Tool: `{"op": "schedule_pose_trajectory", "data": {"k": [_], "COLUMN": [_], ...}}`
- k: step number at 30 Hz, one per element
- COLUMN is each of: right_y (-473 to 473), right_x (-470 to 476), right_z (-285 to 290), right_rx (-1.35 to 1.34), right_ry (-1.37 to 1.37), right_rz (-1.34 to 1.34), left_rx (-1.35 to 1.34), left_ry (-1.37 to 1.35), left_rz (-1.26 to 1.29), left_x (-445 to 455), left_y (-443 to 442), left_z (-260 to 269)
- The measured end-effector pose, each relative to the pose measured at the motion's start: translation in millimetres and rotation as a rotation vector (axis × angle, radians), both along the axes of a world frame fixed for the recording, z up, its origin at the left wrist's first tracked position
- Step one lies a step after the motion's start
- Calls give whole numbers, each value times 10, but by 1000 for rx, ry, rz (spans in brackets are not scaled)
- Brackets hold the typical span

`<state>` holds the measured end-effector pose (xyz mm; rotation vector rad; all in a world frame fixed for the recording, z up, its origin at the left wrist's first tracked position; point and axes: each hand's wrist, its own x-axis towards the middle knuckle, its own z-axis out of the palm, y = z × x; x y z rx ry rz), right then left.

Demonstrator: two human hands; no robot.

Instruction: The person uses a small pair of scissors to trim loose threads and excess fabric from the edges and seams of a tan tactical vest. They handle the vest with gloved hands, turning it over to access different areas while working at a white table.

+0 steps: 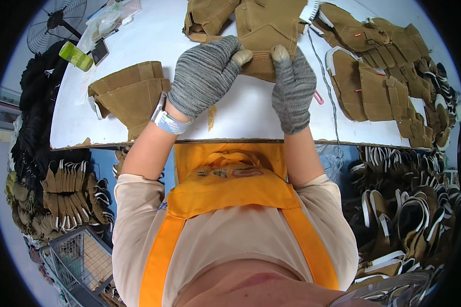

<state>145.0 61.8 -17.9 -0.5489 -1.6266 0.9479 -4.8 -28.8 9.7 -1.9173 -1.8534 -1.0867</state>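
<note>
Both my hands wear grey striped knit gloves with cream fingertips. Between them is a brown suede-like boot upper (pixel 269 36) with stitched seams and a ribbed patch near its lower edge. My left hand (pixel 207 73) pinches that edge with the thumb on top. At the opposite end of the edge, my right hand (pixel 294 92) grips it, also thumb uppermost. The fingers underneath are hidden by the material. Another brown upper (pixel 211 19) lies just beyond my left hand. Left of my left wrist, a folded brown piece (pixel 128 96) rests on the white tabletop (pixel 238 111).
More white-edged brown uppers (pixel 368 84) overlap at the table's right. A dark cord (pixel 324 73) runs over the front edge beside a pink-handled tool (pixel 318 97). At left are a green bottle (pixel 76 56), a phone (pixel 100 51) and a fan (pixel 55 21). A wire cart (pixel 80 264) stands below.
</note>
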Motion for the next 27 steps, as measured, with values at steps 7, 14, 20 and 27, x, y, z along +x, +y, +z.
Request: {"op": "schedule_pose_trajectory", "data": {"k": [7,14,20,27], "right_y": [193,246,355,300], "right_x": [27,-137,-57,-23], "right_z": [37,213,303,324], "right_rx": [145,812,846,516], "right_ry": [-184,-550,-475,-268], "right_rz": [-85,-197,-332,-291], "left_rx": [-102,-221,-108,-103], "left_ry": [-97,-248,-628,-591], "left_rz": [6,32,-59,40], "left_x": [-63,-112,-53,83], "left_y": [-3,21,-62,-153], "left_z": [-23,-96,-208,-146]}}
